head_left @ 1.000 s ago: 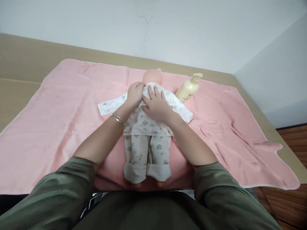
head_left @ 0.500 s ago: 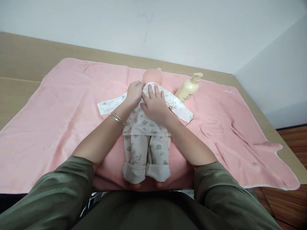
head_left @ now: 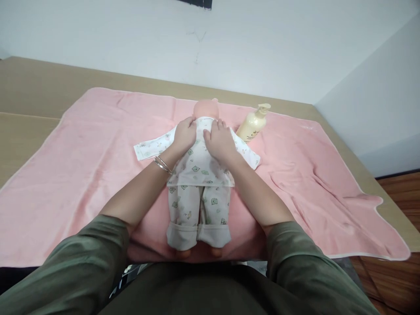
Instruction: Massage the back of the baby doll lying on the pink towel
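Observation:
A baby doll (head_left: pixel 206 108) lies stretched out, its head toward the wall, in a white printed shirt (head_left: pixel 197 164) and matching trousers (head_left: pixel 215 203) with turned-up cuffs. My left hand (head_left: pixel 185 134), two thin bangles (head_left: pixel 162 165) at its wrist, is at the shoulder on the left side, fingers curled in on the shirt beside the neck. Its fingertips are partly hidden. On the opposite shoulder and upper body rests my right hand (head_left: pixel 221 139), laid flat with fingers stretched toward the head. Both shirt sleeves (head_left: pixel 152 148) spread outward. The doll's feet (head_left: pixel 183 253) show below the cuffs.
A cream pump bottle (head_left: pixel 252 126) leans at a slant just beyond the right sleeve. Beneath everything a pink blanket (head_left: pixel 98 148) covers much of the wooden table (head_left: pixel 36 83), creased on the right. A white wall (head_left: pixel 131 39) rises behind the table.
My right hand has slid right, from the middle of the shirt to the shoulder. My left hand has shifted slightly left and down. The view has tilted up a little.

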`<state>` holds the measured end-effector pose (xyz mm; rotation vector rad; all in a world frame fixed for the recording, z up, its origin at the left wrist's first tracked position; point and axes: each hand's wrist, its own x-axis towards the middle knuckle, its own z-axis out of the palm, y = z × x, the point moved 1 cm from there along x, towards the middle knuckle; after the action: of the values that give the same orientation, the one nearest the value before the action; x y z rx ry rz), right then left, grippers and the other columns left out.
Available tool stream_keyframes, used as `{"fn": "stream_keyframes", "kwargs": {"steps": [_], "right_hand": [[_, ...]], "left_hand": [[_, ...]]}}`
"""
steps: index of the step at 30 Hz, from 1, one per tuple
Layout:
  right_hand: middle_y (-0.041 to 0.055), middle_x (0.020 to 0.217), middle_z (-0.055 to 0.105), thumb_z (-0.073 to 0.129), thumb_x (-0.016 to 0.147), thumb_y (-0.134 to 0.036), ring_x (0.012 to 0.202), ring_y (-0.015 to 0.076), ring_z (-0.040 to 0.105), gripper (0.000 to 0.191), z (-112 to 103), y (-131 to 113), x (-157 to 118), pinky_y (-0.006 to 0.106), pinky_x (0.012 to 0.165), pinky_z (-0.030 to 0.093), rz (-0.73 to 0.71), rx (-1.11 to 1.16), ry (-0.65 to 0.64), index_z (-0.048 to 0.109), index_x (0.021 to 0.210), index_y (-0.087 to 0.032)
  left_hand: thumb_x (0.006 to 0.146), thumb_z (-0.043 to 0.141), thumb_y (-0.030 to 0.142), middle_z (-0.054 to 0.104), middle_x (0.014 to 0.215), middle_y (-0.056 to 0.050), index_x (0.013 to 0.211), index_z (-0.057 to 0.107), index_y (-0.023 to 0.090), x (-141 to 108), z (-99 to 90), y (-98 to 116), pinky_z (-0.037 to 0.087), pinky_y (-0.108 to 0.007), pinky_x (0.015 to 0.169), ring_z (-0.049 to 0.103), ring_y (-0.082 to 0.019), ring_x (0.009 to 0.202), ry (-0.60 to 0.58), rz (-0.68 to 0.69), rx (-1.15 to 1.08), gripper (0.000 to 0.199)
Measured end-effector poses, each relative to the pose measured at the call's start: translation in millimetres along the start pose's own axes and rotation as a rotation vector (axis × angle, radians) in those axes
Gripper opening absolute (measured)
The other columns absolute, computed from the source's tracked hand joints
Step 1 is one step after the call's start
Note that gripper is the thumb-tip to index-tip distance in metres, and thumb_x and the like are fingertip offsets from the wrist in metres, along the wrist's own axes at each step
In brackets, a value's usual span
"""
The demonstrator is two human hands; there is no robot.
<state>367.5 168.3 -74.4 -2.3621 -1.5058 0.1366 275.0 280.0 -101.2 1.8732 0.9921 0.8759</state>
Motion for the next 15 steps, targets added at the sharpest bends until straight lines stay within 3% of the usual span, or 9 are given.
{"fn": "stream_keyframes", "kwargs": {"steps": [3, 6, 9, 15], "right_hand": [[0.0245, 0.181, 0.027, 0.041, 0.109, -0.027, 0.171, 0.0441, 0.019, 0.067, 7, -32, -27, 0.061, 0.141, 0.017, -0.116, -0.086, 0.038, 0.037, 0.17, 0.002], [0.0167, 0.182, 0.028, 0.041, 0.108, -0.023, 0.172, 0.0415, 0.017, 0.065, 10, -43, -35, 0.061, 0.142, 0.012, -0.156, -0.083, 0.048, 0.04, 0.17, -0.004], [0.0148, 0.181, 0.032, 0.04, 0.108, -0.024, 0.171, 0.0371, 0.023, 0.063, 7, -27, -17, 0.06, 0.142, 0.017, -0.131, -0.015, 0.031, 0.043, 0.168, -0.007], [0.0262, 0.169, 0.049, 0.03, 0.113, -0.047, 0.16, 0.0394, 0.043, 0.069, -3, 33, 31, 0.058, 0.135, 0.03, 0.077, 0.098, -0.006, 0.053, 0.158, -0.001]], "left_hand": [[0.095, 0.046, 0.016, 0.071, 0.151, -0.016, 0.136, 0.074, 0.009, 7, -0.5, -5, 0.046, -0.038, 0.129, 0.065, -0.026, 0.143, -0.01, -0.035, -0.011, 0.051], [0.092, 0.046, 0.012, 0.074, 0.148, -0.014, 0.136, 0.074, 0.009, 14, -0.8, -7, 0.05, -0.036, 0.125, 0.068, -0.023, 0.139, -0.034, -0.013, -0.041, 0.053], [0.094, 0.043, 0.012, 0.074, 0.148, -0.015, 0.137, 0.073, 0.01, 11, 0.5, -3, 0.048, -0.039, 0.128, 0.067, -0.024, 0.141, -0.063, 0.062, 0.076, 0.052], [0.102, 0.038, 0.017, 0.054, 0.165, -0.029, 0.153, 0.056, -0.001, -30, 6.4, 21, 0.032, -0.056, 0.137, 0.045, -0.038, 0.162, -0.155, 0.26, 0.584, 0.057]]}}
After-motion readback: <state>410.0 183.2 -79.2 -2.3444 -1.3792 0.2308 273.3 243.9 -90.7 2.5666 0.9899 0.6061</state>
